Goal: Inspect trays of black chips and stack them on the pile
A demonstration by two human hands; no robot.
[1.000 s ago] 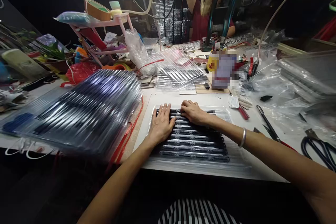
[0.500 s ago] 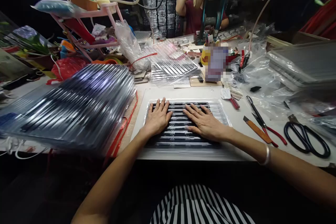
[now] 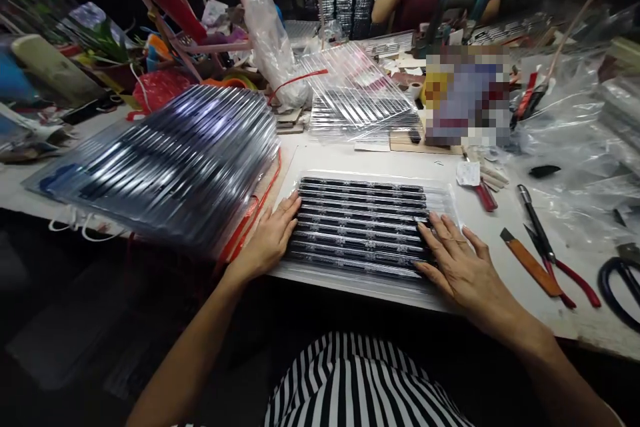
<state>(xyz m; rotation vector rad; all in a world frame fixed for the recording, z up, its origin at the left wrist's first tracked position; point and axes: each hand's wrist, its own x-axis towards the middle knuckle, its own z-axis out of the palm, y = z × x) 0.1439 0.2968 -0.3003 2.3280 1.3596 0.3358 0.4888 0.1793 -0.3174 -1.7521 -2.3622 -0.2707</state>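
In front of me lies a clear plastic tray [image 3: 360,225] with slots filled by rows of thin black strips. My left hand [image 3: 270,233] is at its left edge, fingers stretched out and touching the side. Over the right end of the rows rests my right hand [image 3: 457,257], its fingers spread and lying on the strips and the clear plastic. Neither hand is wrapped around anything. On the left, a stack of similar filled trays [image 3: 185,160] sits tilted, with red ribbon [image 3: 263,207] beside it.
To the right lie an orange-handled blade [image 3: 533,263], red-handled pliers [image 3: 575,280], a red-handled tool [image 3: 485,197] and dark scissors [image 3: 617,283]. Clear trays [image 3: 357,90] are piled behind. A pink rack [image 3: 215,47] stands back left; another person [image 3: 420,0] sits opposite.
My hands have moved apart from the middle of the tray, the left to its left edge and the right toward its right end. The view has shifted downward and left.
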